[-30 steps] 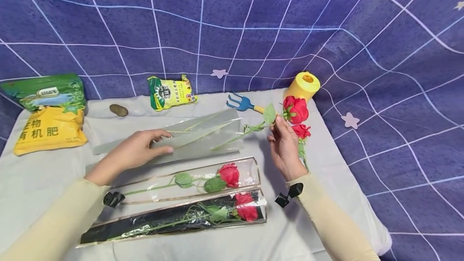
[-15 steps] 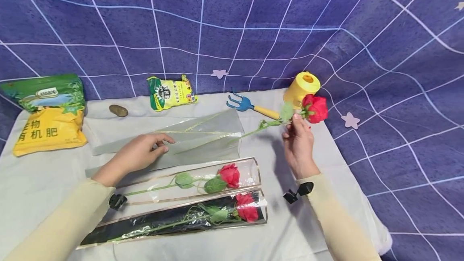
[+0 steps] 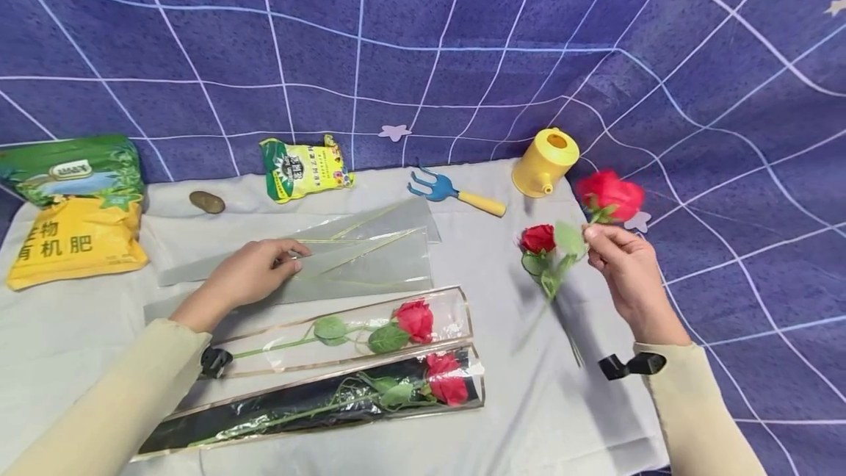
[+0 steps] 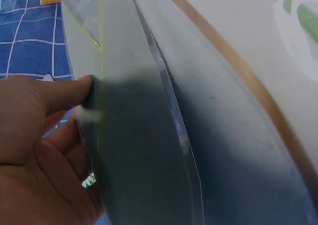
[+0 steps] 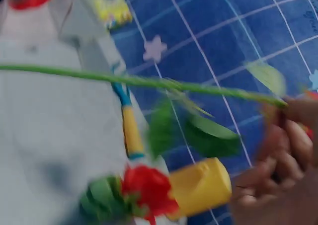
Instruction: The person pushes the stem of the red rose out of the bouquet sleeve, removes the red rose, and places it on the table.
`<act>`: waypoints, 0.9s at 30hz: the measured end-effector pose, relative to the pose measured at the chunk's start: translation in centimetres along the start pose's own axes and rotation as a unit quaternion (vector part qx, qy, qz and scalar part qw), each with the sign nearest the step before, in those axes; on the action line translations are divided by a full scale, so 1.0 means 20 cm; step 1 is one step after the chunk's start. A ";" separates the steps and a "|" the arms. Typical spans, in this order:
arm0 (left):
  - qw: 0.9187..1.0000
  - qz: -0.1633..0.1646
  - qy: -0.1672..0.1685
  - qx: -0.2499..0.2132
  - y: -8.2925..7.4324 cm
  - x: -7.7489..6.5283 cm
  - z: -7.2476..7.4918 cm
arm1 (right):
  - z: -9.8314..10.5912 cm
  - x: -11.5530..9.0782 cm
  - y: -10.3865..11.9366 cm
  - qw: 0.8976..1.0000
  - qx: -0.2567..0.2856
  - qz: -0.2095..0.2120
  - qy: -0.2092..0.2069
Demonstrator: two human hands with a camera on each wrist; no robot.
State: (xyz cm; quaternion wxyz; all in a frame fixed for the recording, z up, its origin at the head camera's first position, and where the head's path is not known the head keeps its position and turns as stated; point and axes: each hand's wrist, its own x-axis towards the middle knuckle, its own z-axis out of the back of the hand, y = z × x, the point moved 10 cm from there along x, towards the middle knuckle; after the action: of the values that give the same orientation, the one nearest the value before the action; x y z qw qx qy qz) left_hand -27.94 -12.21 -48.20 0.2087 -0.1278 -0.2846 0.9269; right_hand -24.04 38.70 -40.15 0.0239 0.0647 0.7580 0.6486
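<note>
My right hand point(image 3: 624, 270) pinches a red rose point(image 3: 611, 197) by its green stem point(image 5: 144, 82), just under the bloom. The rose is raised over the right part of the table, its stem slanting down to the left. Beneath it a second red rose point(image 3: 538, 239) lies on the cloth. My left hand point(image 3: 254, 274) holds the near edge of a grey translucent flower sleeve point(image 3: 383, 263), thumb on top and fingers under it, as the left wrist view shows. Another grey sleeve point(image 3: 423, 215) lies partly behind that one.
In front lie two sleeved roses, one in a clear sleeve point(image 3: 452, 314), one in a black-backed sleeve point(image 3: 277, 402). Along the back are a yellow-green fertilizer bag point(image 3: 119, 230), a stone point(image 3: 207, 202), a small packet point(image 3: 307, 170), a hand rake point(image 3: 456, 193) and a yellow watering can point(image 3: 545, 164).
My right hand has drawn the rose out of the grey sleeve and carried it right, uncovering the second rose and the watering can. My left hand stays at the sleeve.
</note>
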 end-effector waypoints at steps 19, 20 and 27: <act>0.997 -0.003 -0.058 0.043 -0.04 -0.09 0.06 | -0.29 0.06 -0.35 0.832 -0.540 0.030 0.122; 0.997 -0.007 -0.059 0.041 -0.06 -0.10 0.06 | -0.29 0.07 -0.36 0.826 -0.550 0.035 0.120; 0.994 -0.047 -0.085 0.040 -0.15 -0.22 0.09 | -0.28 0.12 -0.40 0.793 -0.599 0.038 0.104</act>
State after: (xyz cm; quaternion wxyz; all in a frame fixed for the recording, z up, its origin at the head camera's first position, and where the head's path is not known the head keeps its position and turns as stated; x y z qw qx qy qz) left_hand -23.84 -12.76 -44.42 0.2325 -0.0265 -0.2697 0.9341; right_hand -27.71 32.31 -47.01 -0.0461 -0.0016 0.2126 0.9760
